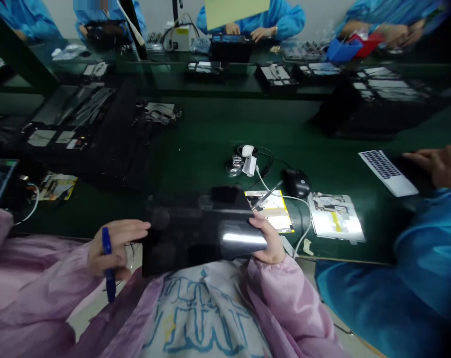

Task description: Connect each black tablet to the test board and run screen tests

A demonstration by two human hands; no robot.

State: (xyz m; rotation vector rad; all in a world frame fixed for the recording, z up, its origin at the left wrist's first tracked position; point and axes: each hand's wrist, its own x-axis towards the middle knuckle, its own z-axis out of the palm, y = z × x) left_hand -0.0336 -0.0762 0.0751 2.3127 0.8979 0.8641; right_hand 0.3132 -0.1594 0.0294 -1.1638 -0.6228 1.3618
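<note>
My left hand [108,248] is closed around a blue pen [108,263], which points down. Its outstretched fingertips reach the left edge of a black glossy screen panel [199,243]. The panel is held tilted in front of my body, and a bright light reflects on its right part. My right hand [269,239] grips the right end of this panel, with the thumb on the front and the other fingers mostly hidden behind it. Just beyond the right hand lies a yellow-edged metal plate [281,214] with a thin metal tool [267,195] across it.
A black mouse [297,183], a white cable [309,219] and small white pieces [249,164] lie on the green table. To the right are a silver plate [337,216] and a co-worker's hand [443,164] near a white keyboard [387,171]. Black stacks [109,134] stand left.
</note>
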